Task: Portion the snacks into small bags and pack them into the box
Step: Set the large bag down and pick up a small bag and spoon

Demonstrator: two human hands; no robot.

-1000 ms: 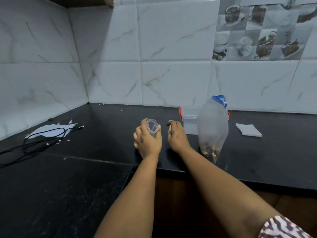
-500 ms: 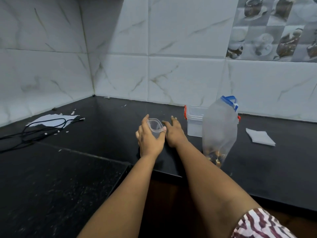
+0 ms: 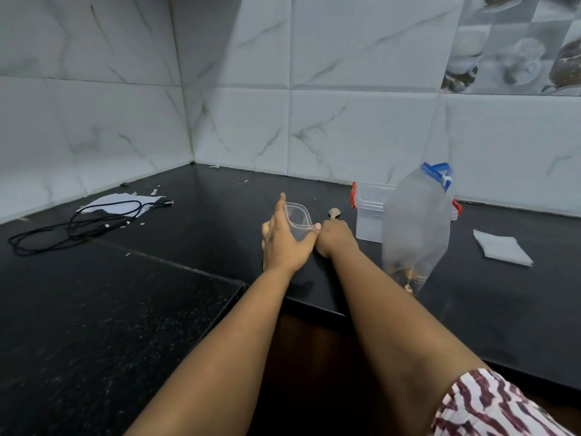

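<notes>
The left hand [image 3: 284, 243] holds a small bag [image 3: 298, 218] upright on the bench [image 3: 188, 215], thumb and forefinger spreading its mouth into an open loop. The film is thin, limp and feather-light, so it will fold shut the moment the rim is let go; the stiffer zip strip along the mouth is the place to pinch it. The right hand [image 3: 334, 239] sits just beside, curled around what looks like a snack [image 3: 334, 213], though it is too small to be sure. Further right stands the big bag [image 3: 415, 228] with a blue clip, tall and floppy, with a few snacks left at the bottom; it would tip easily if nudged. Behind it, the box [image 3: 371, 212] is rigid clear plastic with red latches, easy to take by its walls.
</notes>
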